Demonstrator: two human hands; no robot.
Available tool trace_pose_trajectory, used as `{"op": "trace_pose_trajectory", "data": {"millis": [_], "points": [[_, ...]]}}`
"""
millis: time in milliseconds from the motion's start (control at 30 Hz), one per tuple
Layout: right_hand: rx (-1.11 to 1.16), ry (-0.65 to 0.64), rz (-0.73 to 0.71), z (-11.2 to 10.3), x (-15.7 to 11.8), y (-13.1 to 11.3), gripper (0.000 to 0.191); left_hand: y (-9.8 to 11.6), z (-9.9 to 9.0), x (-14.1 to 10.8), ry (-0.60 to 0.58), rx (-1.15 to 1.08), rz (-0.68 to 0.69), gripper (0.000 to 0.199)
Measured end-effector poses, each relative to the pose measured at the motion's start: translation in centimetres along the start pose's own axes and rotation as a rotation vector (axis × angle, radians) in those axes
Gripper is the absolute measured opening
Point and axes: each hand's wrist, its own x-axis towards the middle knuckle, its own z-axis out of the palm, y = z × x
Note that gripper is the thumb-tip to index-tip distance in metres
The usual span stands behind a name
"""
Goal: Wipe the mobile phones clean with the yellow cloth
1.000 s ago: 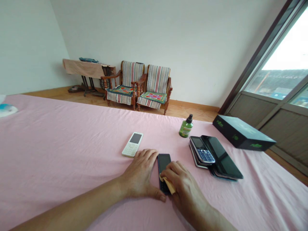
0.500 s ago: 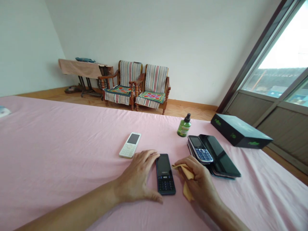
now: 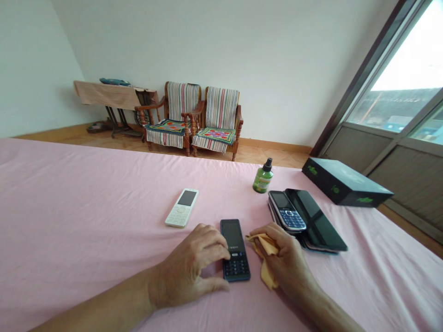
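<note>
Dark phone (image 3: 236, 249): long axis pointing away, between left hand (image 3: 194, 262), nearer, spread at its edge, and right hand (image 3: 286, 254), clamped on yellow cloth (image 3: 267, 275).

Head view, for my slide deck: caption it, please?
Left hand at a dark keypad phone, right hand holding a yellow cloth.

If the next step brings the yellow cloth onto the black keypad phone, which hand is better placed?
Right, most likely: the right hand grips the yellow cloth just beside the black keypad phone. The left hand holds no cloth; it reaches over the phone's left edge.
</note>
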Motion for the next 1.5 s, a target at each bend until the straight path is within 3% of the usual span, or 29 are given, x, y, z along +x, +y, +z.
{"op": "trace_pose_trajectory", "data": {"millis": [233, 500, 733, 800, 867, 967, 1033, 1233, 1500], "points": [[-0.029, -0.040, -0.083, 0.1, -0.3, -0.5, 0.030, -0.7, 0.5, -0.2, 0.033, -0.050, -0.061, 0.034], [-0.047, -0.188, -0.167, 0.6, -1.0, -0.9, 0.048, -0.9, 0.6, 0.1, 0.026, -0.127, -0.167, 0.037], [-0.120, -0.315, -0.149, -0.2, -1.3, -1.8, 0.036, -0.4, 0.2, 0.3, -0.004, -0.128, -0.196, 0.037], [-0.124, -0.326, -0.142, -0.3, -1.3, -1.9, 0.036, -0.4, 0.1, 0.3, -0.009, -0.116, -0.214, 0.047], [-0.119, -0.318, -0.152, -0.3, -1.2, -1.9, 0.037, -0.4, 0.1, 0.3, 0.004, -0.092, -0.246, 0.071], [-0.110, -0.248, -0.173, -0.3, -1.0, -1.5, 0.041, -0.8, 0.4, 0.3, -0.010, -0.039, -0.286, 0.104], [-0.103, -0.200, -0.181, -0.1, -0.8, -1.2, 0.045, -0.9, 0.6, 0.3, -0.047, -0.013, -0.304, 0.114], [-0.084, -0.225, -0.192, 0.4, -0.5, -0.6, 0.046, -1.0, 0.7, 0.4, -0.106, 0.003, -0.310, 0.113], [-0.093, -0.285, -0.154, -0.3, -1.2, -1.9, 0.033, -1.3, 0.9, 0.1, -0.069, -0.013, -0.291, 0.116]]}}
